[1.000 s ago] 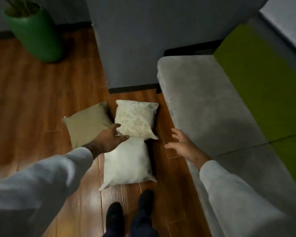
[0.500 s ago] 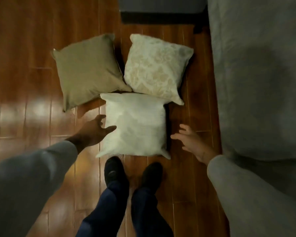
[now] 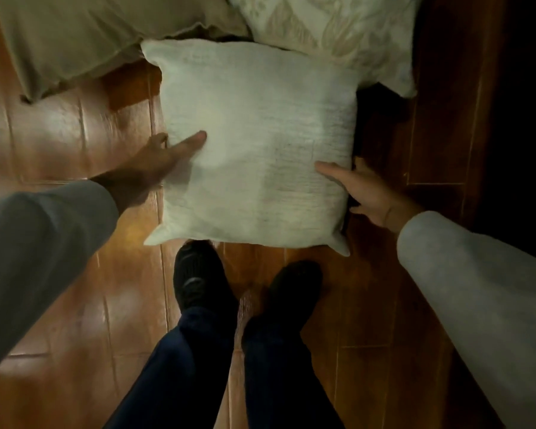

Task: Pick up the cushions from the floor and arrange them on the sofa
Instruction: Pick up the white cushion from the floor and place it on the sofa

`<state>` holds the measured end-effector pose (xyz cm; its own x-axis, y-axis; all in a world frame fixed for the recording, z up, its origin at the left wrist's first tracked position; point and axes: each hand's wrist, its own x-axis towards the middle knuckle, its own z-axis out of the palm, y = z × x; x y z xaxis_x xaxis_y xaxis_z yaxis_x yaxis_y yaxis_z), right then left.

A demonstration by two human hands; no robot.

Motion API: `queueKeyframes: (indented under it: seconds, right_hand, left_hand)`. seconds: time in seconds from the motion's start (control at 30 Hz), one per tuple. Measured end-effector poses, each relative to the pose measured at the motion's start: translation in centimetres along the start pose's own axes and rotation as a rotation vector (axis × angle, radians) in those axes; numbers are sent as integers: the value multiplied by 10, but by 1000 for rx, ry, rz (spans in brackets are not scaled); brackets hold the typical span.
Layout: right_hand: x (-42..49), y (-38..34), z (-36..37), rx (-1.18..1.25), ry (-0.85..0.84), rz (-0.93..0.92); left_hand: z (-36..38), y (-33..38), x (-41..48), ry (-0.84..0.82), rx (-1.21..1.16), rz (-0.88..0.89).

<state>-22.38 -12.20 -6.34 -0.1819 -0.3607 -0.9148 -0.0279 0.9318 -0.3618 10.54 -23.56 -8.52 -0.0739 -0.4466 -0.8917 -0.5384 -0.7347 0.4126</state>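
A plain white cushion (image 3: 257, 144) lies flat on the wooden floor just ahead of my shoes. My left hand (image 3: 158, 159) clasps its left edge, thumb on top and fingers at the side. My right hand (image 3: 359, 187) clasps its right edge the same way, thumb on top. An olive cushion (image 3: 84, 35) lies at the upper left, and a cream patterned cushion (image 3: 338, 32) at the upper right; both touch the white one's far corners. The sofa is out of view.
My two black shoes (image 3: 198, 280) stand on the floor (image 3: 75, 305) right behind the white cushion. A dark shadowed strip (image 3: 526, 119) runs down the right side.
I have bent lower, so the cushions fill the view and the sofa has dropped out. Both hands moved in from beside the white cushion and closed on its left and right edges.
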Motion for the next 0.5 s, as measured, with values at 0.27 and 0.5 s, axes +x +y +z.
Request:
queueKeyframes:
  seconds: [0.27, 0.5]
  right_hand:
    - [-6, 0, 6, 138, -123, -59]
    - [-69, -29, -7, 179, -183, -133]
  left_hand:
    - [1, -15, -9, -334, -154, 94]
    - [-22, 22, -71, -353, -135, 159]
